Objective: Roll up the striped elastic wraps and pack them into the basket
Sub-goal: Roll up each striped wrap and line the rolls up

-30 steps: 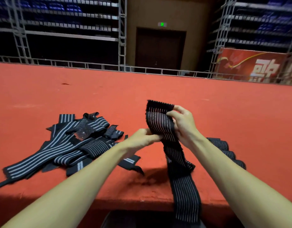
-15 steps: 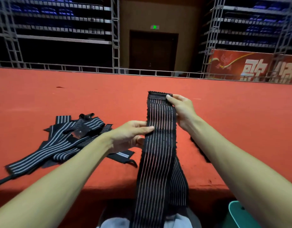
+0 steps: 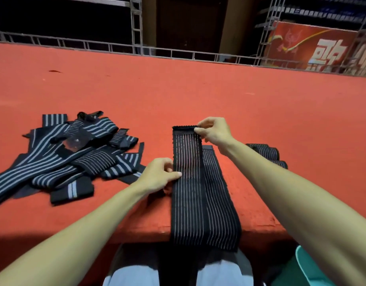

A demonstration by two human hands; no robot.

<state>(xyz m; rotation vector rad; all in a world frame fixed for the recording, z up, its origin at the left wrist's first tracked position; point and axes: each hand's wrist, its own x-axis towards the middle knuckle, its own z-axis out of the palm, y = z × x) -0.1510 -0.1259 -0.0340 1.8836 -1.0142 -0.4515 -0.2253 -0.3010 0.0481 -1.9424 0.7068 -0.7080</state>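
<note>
Head view: right hand (image 3: 215, 133) in pinch on far end of striped wrap (image 3: 189, 205), left hand (image 3: 157, 176) likewise mid-edge.

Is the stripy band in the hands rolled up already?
No, the striped wrap lies flat along the red table, the right hand pinching its far end and the left hand holding its edge.

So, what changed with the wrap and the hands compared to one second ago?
The wrap, held up twisted before, now lies flat on the table. The right hand now pinches its far corner, the left hand its left edge nearer. The pile stayed put.
</note>
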